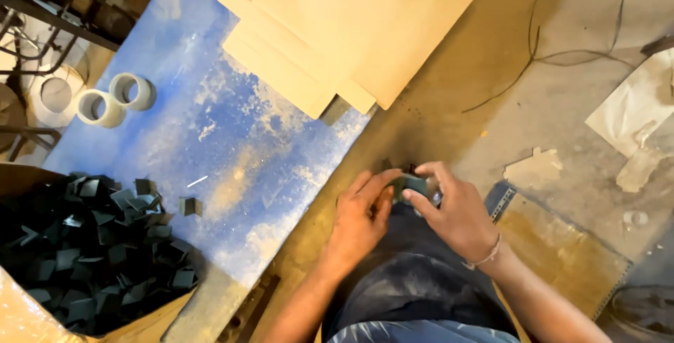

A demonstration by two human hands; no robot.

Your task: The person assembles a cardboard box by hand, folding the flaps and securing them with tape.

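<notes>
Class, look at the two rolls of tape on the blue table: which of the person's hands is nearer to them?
Left. The left hand lies closer to the rolls of tape up on the blue table; the right hand sits beyond it, farther away.

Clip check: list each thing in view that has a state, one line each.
left hand: fingers closed on the small dark piece, over the lap
right hand: fingers pinching the same piece from the other side
small dark piece: held between both hands
tape rolls: two, lying side by side on the blue table
cardboard box: open, heaped with dark pieces
wooden boards: stacked, overhanging the table edge
</notes>
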